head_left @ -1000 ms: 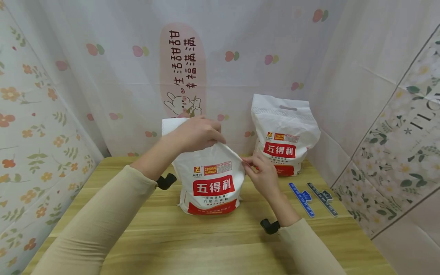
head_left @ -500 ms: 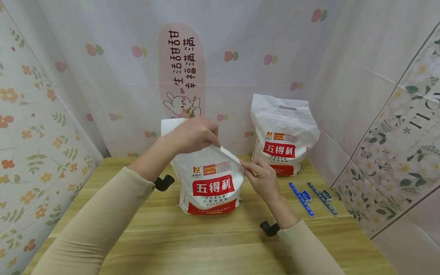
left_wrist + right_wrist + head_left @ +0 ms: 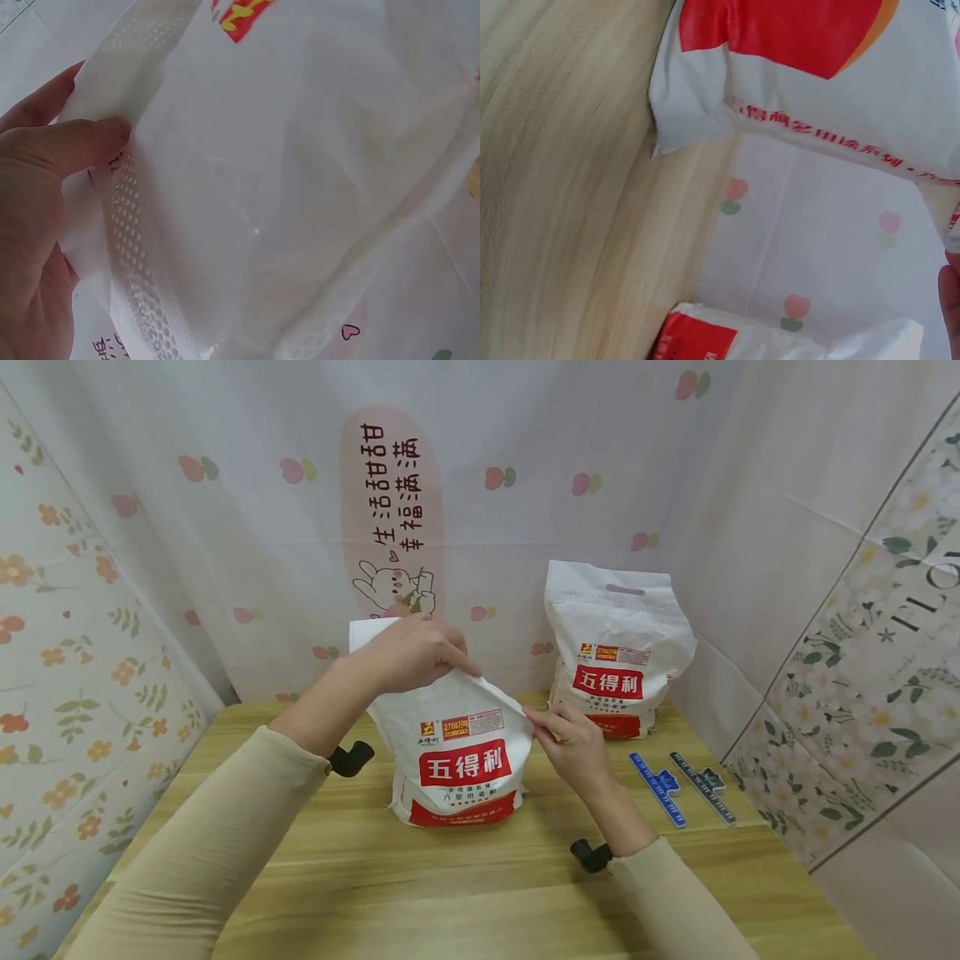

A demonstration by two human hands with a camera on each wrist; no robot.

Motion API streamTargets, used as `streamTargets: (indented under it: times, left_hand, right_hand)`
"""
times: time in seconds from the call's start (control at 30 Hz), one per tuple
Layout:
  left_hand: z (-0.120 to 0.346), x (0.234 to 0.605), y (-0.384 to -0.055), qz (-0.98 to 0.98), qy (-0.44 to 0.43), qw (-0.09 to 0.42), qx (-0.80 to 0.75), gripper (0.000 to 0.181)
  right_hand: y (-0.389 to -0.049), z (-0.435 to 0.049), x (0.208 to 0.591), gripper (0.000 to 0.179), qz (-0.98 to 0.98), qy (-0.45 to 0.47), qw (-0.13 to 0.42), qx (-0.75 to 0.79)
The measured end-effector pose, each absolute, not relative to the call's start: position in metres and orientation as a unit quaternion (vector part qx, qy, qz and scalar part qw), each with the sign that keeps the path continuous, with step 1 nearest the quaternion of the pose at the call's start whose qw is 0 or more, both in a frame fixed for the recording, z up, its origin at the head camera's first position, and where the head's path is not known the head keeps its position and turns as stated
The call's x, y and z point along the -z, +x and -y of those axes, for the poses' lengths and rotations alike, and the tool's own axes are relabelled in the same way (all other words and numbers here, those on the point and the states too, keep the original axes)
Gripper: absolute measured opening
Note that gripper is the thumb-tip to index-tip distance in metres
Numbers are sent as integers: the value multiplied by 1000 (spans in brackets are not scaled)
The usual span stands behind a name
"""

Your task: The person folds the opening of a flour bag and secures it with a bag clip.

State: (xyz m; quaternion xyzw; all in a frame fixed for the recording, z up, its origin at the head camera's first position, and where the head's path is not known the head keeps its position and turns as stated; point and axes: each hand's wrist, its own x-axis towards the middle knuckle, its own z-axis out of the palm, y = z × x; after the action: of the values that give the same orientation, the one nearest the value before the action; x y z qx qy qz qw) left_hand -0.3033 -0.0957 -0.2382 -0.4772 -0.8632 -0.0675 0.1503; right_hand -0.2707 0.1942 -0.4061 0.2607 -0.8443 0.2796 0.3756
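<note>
A white flour bag (image 3: 465, 764) with red and black print stands upright on the wooden table. My left hand (image 3: 412, 652) grips its top edge, thumb on the near side in the left wrist view, where the embossed band of the bag (image 3: 225, 165) shows below the thumb. At the bag's upper right corner, my right hand (image 3: 573, 743) pinches the edge between thumb and fingers. Only a bit of that hand (image 3: 950, 300) enters the right wrist view, at the right border. The top edge slopes down from the left hand to the right one.
A second flour bag (image 3: 618, 652) with a handle slot stands behind at the right. Right of the hands lie a blue sealing clip (image 3: 658, 789) and a dark green clip (image 3: 702, 787) on the table (image 3: 450, 893). Printed curtains (image 3: 262, 527) hang behind and at the sides.
Over the last second my left hand has shifted slightly left along the bag's top edge. The right hand keeps its pinch on the corner, and the view has tilted a little.
</note>
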Motion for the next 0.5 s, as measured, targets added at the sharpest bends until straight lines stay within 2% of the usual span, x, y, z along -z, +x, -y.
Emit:
streamTargets:
  times: [0.3,0.5]
  left_hand:
    - [99,242,-303,870,-463,149,82,30]
    - [98,243,-304,872,-459,151,81,32]
  right_hand:
    - [-264,-219,399,29,887,218,241,-329]
    - [-263,-269,404,22,904,185,236,-306]
